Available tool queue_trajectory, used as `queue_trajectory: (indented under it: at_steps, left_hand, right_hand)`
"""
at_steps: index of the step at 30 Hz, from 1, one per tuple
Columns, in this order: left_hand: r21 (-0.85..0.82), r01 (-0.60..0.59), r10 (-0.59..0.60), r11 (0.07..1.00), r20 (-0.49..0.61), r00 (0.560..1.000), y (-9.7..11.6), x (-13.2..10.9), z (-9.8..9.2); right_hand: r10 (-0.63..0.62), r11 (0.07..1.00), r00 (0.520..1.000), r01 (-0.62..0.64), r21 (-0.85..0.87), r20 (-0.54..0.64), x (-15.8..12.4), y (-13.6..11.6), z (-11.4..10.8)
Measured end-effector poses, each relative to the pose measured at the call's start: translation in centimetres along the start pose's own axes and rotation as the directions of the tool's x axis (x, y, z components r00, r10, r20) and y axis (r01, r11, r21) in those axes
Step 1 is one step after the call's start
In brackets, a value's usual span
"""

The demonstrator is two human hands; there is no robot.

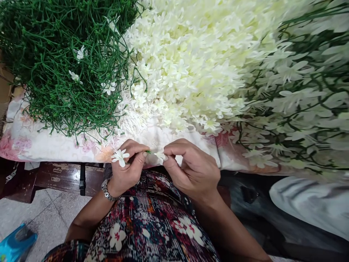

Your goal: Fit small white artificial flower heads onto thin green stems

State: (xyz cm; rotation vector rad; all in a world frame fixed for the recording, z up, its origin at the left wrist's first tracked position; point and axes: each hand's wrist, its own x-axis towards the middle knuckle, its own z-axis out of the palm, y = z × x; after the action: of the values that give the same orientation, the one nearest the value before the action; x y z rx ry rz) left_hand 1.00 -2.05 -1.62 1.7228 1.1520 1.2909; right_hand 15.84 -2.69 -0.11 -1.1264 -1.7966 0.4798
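Near side of cream-white artificial-flower heap (191, 65): left hand (131, 168) is curling inward, pinching thin green plastic stem (148, 151); right hand (196, 169) is facing it, thumb and forefinger clamping small white artificial blossom (159, 156).

The single head view looks forward and steeply down over the person's patterned garment (152, 222), near enough that the left hand (129, 165) and right hand (193, 169) fall around mid-frame, the worktop (57, 140) beyond, floor (51, 213) lower left.

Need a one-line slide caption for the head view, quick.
Left hand pinching a thin green stem, right hand a small white flower, near heaped green stems and cream-white, star-shaped blossoms.
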Motion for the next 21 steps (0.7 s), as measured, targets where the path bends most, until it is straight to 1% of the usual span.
queue_trajectory:
  at_steps: [3, 7, 13, 16, 21]
  left_hand:
    - [0.098, -0.051, 0.048, 0.994, 0.027, 0.998, 0.22, 0.00, -0.11]
    - [0.229, -0.100, 0.086, 0.968, 0.074, 0.994, 0.40, -0.14, -0.04]
    - [0.415, -0.186, 0.135, 0.891, 0.149, 0.980, 0.15, -0.35, -0.17]
    - [0.451, -0.215, 0.147, 0.866, 0.181, 0.972, -0.06, -0.38, -0.27]
    - [0.410, -0.204, 0.126, 0.889, 0.209, 0.970, -0.24, -0.43, -0.29]
  right_hand:
    - [-0.034, 0.996, 0.998, 0.039, -0.075, 0.059, 0.40, -0.35, -0.70]
    - [-0.053, 0.980, 0.987, 0.080, -0.181, 0.149, 0.62, -0.48, -0.96]
    - [-0.105, 0.950, 0.974, 0.159, -0.270, 0.203, 0.27, -0.14, -0.84]
    - [-0.067, 0.955, 0.977, 0.121, -0.269, 0.202, 0.15, -0.04, -0.70]
    - [-0.002, 0.974, 0.983, 0.043, -0.220, 0.183, -0.21, 0.09, -0.41]
